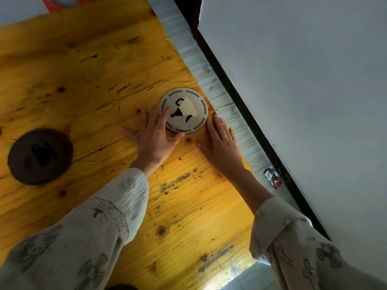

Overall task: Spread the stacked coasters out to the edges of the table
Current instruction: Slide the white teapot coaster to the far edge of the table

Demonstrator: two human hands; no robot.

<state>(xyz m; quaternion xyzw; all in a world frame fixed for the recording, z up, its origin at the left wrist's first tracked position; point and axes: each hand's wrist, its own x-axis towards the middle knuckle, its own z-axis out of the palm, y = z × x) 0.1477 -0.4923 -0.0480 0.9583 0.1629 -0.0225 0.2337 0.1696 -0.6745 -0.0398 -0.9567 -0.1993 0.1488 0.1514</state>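
Observation:
A round white coaster with a cup drawing and the word "Aesthetics" around its rim lies on the yellow wooden table, close to the table's right edge. My left hand lies flat with its fingertips on the coaster's left rim. Flat on the wood just right of the coaster is my right hand, fingers together, apart from it or barely at its rim. A dark brown round coaster with a black cup drawing lies at the left of the table. Whether more coasters lie under the white one is hidden.
A pale painted strip runs along the table's right edge, then a black gap and a white wall. A small red and white wrapper lies on that strip. A red object shows at the top left.

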